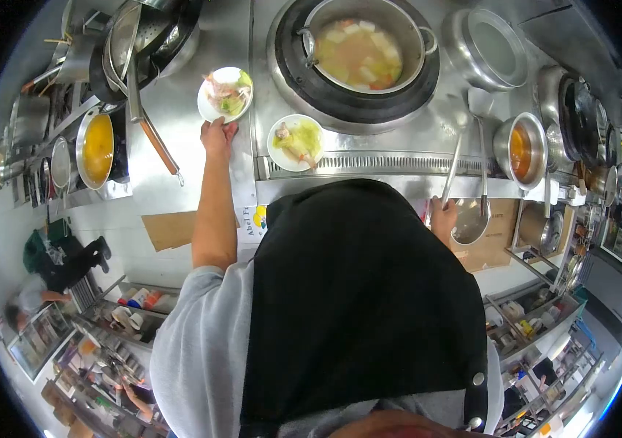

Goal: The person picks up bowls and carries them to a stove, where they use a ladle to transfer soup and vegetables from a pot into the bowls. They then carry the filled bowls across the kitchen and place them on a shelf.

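My left hand (219,136) is at the near rim of a white plate (225,94) that bears pieces of food and some green vegetable; its fingers are closed at the rim. A second white plate (296,143) with similar food sits to the right, nearer the counter's front edge. My right hand (443,217) is wrapped round the handle of a metal ladle (455,164), low at the counter's front edge. Beyond the second plate, a large pot (359,52) of broth with pale chunks stands on a round black burner.
Metal bowls (496,45) are stacked at the back right, near a spatula (480,104) and a pot of orange liquid (521,150). At the left are a pan of yellow liquid (97,150) and strainers (123,45). A person (70,270) is far left.
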Demonstrator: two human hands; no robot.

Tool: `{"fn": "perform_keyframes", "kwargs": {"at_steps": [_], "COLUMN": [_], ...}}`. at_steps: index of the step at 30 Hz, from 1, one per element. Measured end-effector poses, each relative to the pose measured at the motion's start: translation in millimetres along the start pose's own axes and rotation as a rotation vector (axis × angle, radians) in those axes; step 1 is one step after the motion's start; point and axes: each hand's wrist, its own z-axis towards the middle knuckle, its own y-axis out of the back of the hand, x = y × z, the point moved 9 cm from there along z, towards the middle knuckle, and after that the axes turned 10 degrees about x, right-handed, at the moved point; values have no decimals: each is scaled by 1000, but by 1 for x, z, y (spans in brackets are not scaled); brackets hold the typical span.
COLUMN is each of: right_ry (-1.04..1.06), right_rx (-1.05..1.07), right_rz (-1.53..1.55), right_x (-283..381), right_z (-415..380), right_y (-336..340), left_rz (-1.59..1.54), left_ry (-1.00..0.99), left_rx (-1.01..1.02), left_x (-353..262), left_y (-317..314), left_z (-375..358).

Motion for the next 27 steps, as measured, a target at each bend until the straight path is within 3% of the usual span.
{"fn": "perform_keyframes", "kwargs": {"at_steps": [3,6,9,10,14,17,20,27], "right_ry": [-36,62,84,94,31,106,19,-18], "right_rx": [77,238,452,523,711,708,734,941], "right_rz": [321,437,556,602,535,301,261,115], "right_x": [51,104,182,207,288,310,322,326], "right_z": [-30,-21,-25,-25,-13,38,63,81], "right_y": [-7,-9,-11,-11,-22,-46,-63,-65], "left_rz": [-26,27,557,1019,1231,1206,1167,1048], "left_ry": [-17,22,-7,-349,-476,-251,-145,-51], "left_rx": [-48,5,-46,-104,-12,40,157,124], "left_x": [-5,4,30,20,40,72,88,95], "left_y": [-4,3,9,-6,-51,-37,-44,-44], "left_z": [-8,-23,-47,-64,-107,-93,-93,-96]}}
